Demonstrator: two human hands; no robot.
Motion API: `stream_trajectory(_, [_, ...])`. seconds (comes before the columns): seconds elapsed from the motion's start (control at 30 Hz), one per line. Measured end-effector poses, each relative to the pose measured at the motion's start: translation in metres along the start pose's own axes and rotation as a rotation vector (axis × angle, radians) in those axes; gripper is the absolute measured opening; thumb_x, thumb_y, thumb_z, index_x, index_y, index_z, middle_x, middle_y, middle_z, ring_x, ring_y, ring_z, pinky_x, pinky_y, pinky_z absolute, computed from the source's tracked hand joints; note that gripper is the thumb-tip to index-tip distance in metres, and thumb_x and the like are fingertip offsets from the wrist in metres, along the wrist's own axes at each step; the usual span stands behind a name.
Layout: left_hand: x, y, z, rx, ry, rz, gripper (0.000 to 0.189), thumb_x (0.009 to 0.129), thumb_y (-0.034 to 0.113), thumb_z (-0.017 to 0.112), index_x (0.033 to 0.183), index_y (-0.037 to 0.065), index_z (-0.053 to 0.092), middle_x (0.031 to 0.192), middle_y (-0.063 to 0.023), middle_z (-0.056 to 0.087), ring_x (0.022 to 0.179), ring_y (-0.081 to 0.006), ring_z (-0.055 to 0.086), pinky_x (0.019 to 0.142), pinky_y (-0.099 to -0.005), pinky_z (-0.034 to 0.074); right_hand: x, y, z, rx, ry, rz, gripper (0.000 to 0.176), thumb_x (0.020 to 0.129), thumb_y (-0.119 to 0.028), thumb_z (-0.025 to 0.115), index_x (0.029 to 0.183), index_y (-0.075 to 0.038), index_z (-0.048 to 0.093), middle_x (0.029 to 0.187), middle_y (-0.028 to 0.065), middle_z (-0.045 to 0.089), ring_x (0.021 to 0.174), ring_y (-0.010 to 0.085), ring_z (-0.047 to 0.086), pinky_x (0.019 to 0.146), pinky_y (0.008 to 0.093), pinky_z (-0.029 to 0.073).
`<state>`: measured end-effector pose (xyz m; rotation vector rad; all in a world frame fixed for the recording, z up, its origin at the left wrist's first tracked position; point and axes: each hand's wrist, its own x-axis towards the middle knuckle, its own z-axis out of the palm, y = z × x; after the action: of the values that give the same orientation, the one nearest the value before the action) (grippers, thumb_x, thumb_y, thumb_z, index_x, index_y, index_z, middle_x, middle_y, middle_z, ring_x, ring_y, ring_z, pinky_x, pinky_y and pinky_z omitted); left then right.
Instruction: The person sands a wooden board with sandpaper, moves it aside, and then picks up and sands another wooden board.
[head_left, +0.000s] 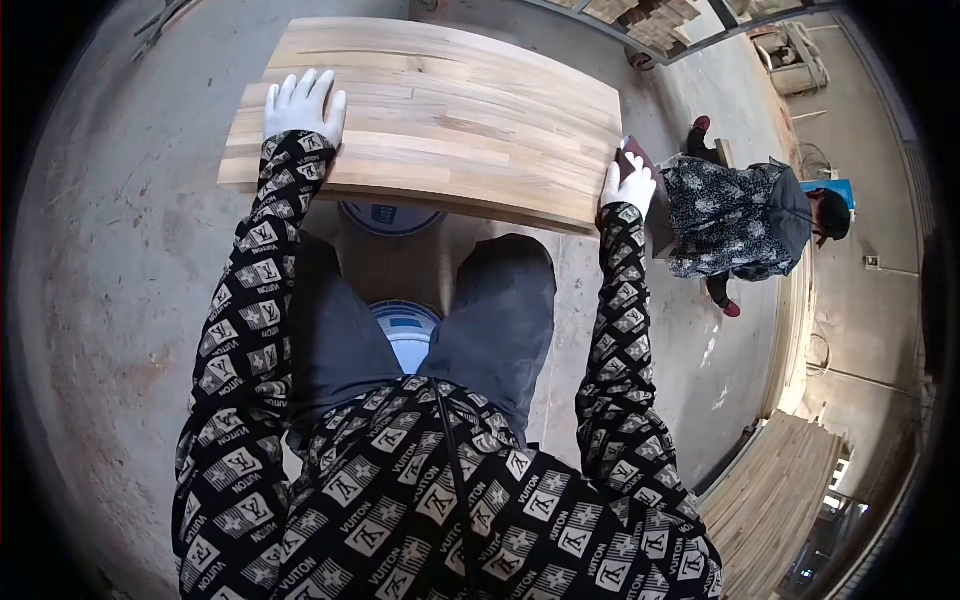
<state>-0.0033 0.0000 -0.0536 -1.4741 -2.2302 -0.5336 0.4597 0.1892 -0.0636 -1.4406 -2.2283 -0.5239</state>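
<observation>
A wide wooden panel made of glued light strips lies flat in front of me. My left hand, in a white glove, rests flat on its near left corner with fingers spread. My right hand, also white-gloved, is at the panel's near right corner and grips a dark reddish-brown block pressed against the edge.
Under the panel stand two white round buckets between my legs. A person in a dark patterned top crouches to the right on the concrete floor. Stacked wooden boards lie at lower right, and more timber sits at the top right.
</observation>
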Motion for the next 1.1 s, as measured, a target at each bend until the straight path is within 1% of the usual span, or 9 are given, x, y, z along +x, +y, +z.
stream_trajectory(0.17, [0.001, 0.001, -0.001, 0.032, 0.002, 0.007, 0.043, 0.096, 0.041, 0.053, 0.132, 0.018, 0.06, 0.135, -0.0102, 0.059, 0.129, -0.0319, 0.049, 0.114, -0.0479, 0.031, 0.007, -0.106, -0.019, 0.059, 0.045, -0.051, 0.043, 0.086, -0.031, 0.062, 0.118, -0.002, 0.057, 0.107, 0.0179, 0.056, 0.103, 0.037, 0.051, 0.091, 0.05, 0.038])
stream_trajectory(0.23, [0.001, 0.0, -0.003, 0.027, -0.006, 0.017, 0.043, 0.096, 0.041, 0.053, 0.132, 0.018, 0.06, 0.136, -0.0102, 0.058, 0.129, -0.0319, 0.049, 0.114, -0.0478, 0.031, 0.001, -0.186, -0.035, 0.239, -0.024, -0.081, 0.052, 0.087, -0.032, 0.062, 0.128, 0.0, 0.053, 0.127, 0.0211, 0.054, 0.125, 0.0398, 0.044, 0.111, 0.0554, 0.028])
stream_trajectory(0.37, [0.001, -0.001, -0.002, 0.013, -0.002, 0.03, 0.044, 0.097, 0.04, 0.052, 0.134, 0.019, 0.059, 0.137, -0.0099, 0.058, 0.131, -0.0319, 0.048, 0.115, -0.0475, 0.03, -0.024, -0.281, -0.058, 0.508, -0.023, -0.3, 0.057, 0.087, -0.034, 0.063, 0.132, -0.002, 0.052, 0.138, 0.0221, 0.051, 0.132, 0.042, 0.042, 0.117, 0.0562, 0.022])
stream_trajectory(0.5, [-0.001, -0.002, -0.001, -0.006, -0.011, 0.025, 0.044, 0.097, 0.04, 0.052, 0.135, 0.019, 0.058, 0.138, -0.0098, 0.057, 0.132, -0.0316, 0.047, 0.115, -0.0473, 0.029, -0.027, -0.237, -0.057, 0.453, -0.032, -0.334, 0.055, 0.088, -0.032, 0.064, 0.133, -0.002, 0.053, 0.139, 0.0212, 0.05, 0.133, 0.0416, 0.041, 0.117, 0.0545, 0.023])
stream_trajectory(0.63, [-0.002, -0.001, 0.001, -0.027, -0.012, 0.009, 0.043, 0.097, 0.04, 0.051, 0.134, 0.018, 0.058, 0.139, -0.0097, 0.056, 0.131, -0.0313, 0.048, 0.115, -0.0474, 0.029, -0.019, -0.116, -0.055, 0.234, -0.029, -0.151, 0.046, 0.086, -0.025, 0.063, 0.126, -0.003, 0.055, 0.128, 0.0211, 0.054, 0.111, 0.039, 0.049, 0.101, 0.053, 0.035])
stream_trajectory(0.77, [-0.001, 0.0, 0.0, -0.017, 0.002, 0.001, 0.043, 0.097, 0.039, 0.051, 0.132, 0.017, 0.059, 0.136, -0.0103, 0.058, 0.13, -0.0312, 0.048, 0.115, -0.0474, 0.03, -0.028, -0.034, -0.037, 0.069, 0.029, 0.033, 0.047, 0.089, -0.029, 0.062, 0.128, -0.004, 0.057, 0.122, 0.0236, 0.059, 0.111, 0.0395, 0.051, 0.101, 0.0517, 0.035])
stream_trajectory(0.97, [0.001, 0.0, 0.0, 0.024, 0.011, 0.013, 0.043, 0.096, 0.04, 0.053, 0.132, 0.018, 0.06, 0.135, -0.0102, 0.059, 0.129, -0.0312, 0.05, 0.113, -0.0473, 0.032, -0.013, -0.157, -0.062, 0.152, -0.164, 0.035, 0.051, 0.09, -0.039, 0.058, 0.124, 0.0, 0.054, 0.118, 0.0213, 0.055, 0.112, 0.041, 0.049, 0.102, 0.0543, 0.033])
stream_trajectory(1.0, [0.0, 0.0, 0.0, 0.028, 0.013, 0.025, 0.043, 0.096, 0.04, 0.053, 0.132, 0.018, 0.06, 0.135, -0.0102, 0.059, 0.129, -0.0312, 0.05, 0.113, -0.0473, 0.032, -0.022, -0.189, -0.051, 0.208, 0.019, -0.072, 0.057, 0.09, -0.04, 0.058, 0.129, 0.001, 0.051, 0.126, 0.0226, 0.053, 0.121, 0.0424, 0.046, 0.109, 0.0558, 0.029])
stream_trajectory(1.1, [0.001, -0.002, 0.002, 0.022, 0.017, 0.029, 0.043, 0.096, 0.04, 0.053, 0.132, 0.018, 0.06, 0.135, -0.0103, 0.059, 0.129, -0.0316, 0.05, 0.113, -0.0475, 0.032, -0.033, -0.278, -0.06, 0.419, -0.025, -0.204, 0.062, 0.09, -0.042, 0.059, 0.133, 0.001, 0.051, 0.14, 0.024, 0.048, 0.135, 0.0442, 0.038, 0.118, 0.0567, 0.019])
